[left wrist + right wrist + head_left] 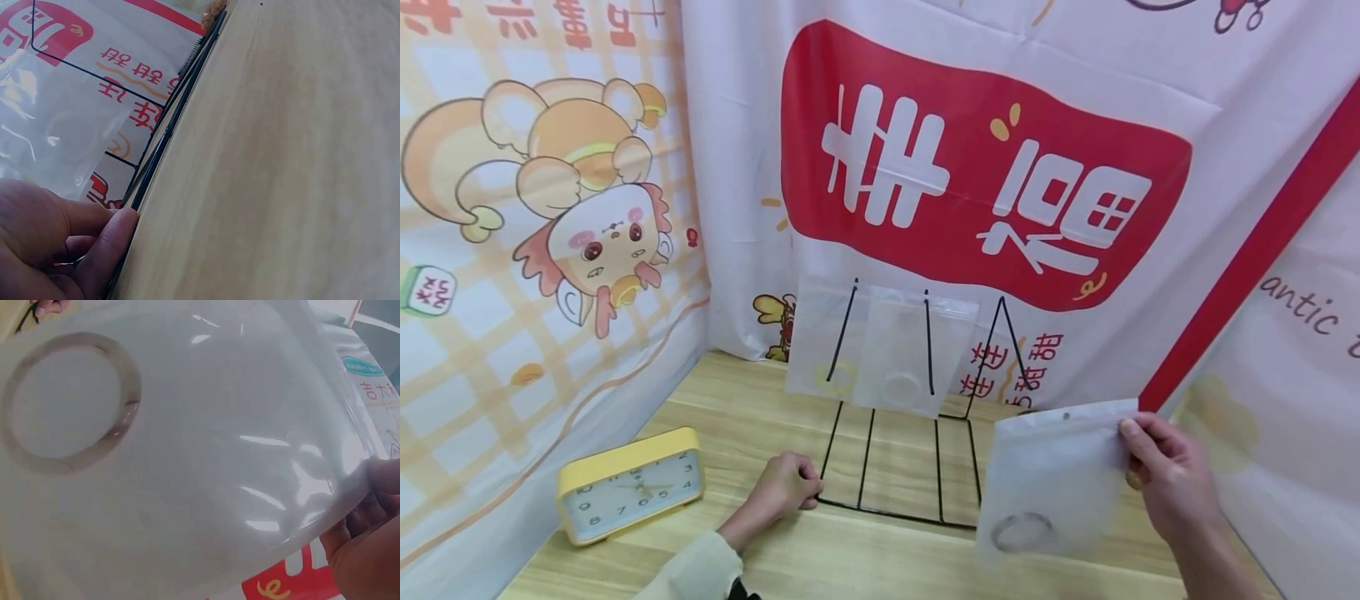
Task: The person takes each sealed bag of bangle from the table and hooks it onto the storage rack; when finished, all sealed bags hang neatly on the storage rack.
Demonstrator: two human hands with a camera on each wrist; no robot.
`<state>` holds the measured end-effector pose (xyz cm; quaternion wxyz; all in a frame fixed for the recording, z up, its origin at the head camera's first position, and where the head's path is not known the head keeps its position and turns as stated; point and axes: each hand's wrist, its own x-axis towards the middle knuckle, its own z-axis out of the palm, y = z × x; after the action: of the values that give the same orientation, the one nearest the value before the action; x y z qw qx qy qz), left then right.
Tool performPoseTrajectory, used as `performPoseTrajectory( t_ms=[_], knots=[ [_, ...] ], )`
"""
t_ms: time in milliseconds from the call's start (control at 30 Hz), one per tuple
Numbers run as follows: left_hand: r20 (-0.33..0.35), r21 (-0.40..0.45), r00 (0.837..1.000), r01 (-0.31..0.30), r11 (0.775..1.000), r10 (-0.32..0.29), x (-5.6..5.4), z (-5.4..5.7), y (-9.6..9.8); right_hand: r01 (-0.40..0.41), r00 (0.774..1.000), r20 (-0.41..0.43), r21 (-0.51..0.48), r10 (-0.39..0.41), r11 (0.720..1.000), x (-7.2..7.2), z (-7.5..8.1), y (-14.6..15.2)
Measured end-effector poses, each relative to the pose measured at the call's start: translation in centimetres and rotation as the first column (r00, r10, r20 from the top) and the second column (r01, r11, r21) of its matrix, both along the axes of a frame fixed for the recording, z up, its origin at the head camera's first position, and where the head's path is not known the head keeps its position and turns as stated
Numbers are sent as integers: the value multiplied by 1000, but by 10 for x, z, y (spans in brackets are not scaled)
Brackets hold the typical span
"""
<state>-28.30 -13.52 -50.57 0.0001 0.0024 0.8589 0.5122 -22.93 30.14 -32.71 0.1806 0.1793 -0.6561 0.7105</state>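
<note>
A black wire rack with upright prongs stands on the table. My left hand pinches its front left corner, also seen in the left wrist view. My right hand holds a frosted plastic zip bag by its upper right edge, in front of the rack's right side. Inside that bag, near the bottom, lies a brownish bangle. Two more bags hang on the prongs: a left bag with a yellowish ring, and a middle bag with a pale ring.
A yellow alarm clock stands on the wooden table, left of my left hand. Printed cloth encloses the table at the back and both sides. The rack's right prong carries no bag.
</note>
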Motion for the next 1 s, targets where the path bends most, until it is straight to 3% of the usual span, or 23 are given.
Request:
performPoseTrajectory(
  t_ms=[200,500,767,1000],
  knots=[
    [-3,-1,1000,7,1000,-7,2,1,0,-30,999,13,-6,30,1000,-13,3,-15],
    [-11,-14,1000,5,1000,-6,2,1,0,-28,994,105,-4,28,1000,-25,0,-21],
    [2,-2,1000,4,1000,-4,1,2,-1,16,989,148,47,-23,999,-28,2,-26],
    [5,3,1000,15,1000,-15,-1,-1,-2,69,971,223,109,-92,992,-30,2,-29]
  ],
)
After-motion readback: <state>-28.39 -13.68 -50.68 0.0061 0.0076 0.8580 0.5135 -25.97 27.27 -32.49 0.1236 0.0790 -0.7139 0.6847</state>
